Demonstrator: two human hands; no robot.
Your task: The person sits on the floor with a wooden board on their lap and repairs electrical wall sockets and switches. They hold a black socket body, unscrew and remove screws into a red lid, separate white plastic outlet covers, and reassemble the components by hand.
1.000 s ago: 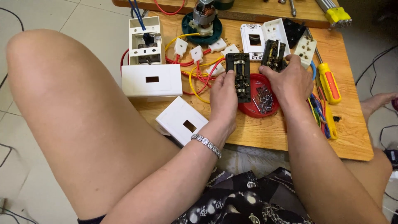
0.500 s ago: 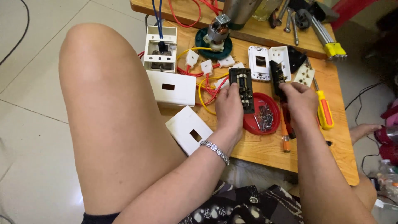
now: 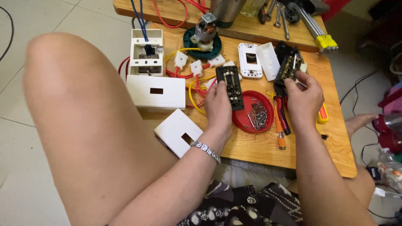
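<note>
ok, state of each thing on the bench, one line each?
left hand: holds black switch block, upright
right hand: holds second black block, tilted
red dish: open, screws inside
white cover plate: flat at the table edge
white box: open, wires inside

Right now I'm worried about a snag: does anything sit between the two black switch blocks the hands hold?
Nothing solid. The left hand holds one black block, the right hand the other. Between them lies only bare tabletop, beyond the red dish.
</note>
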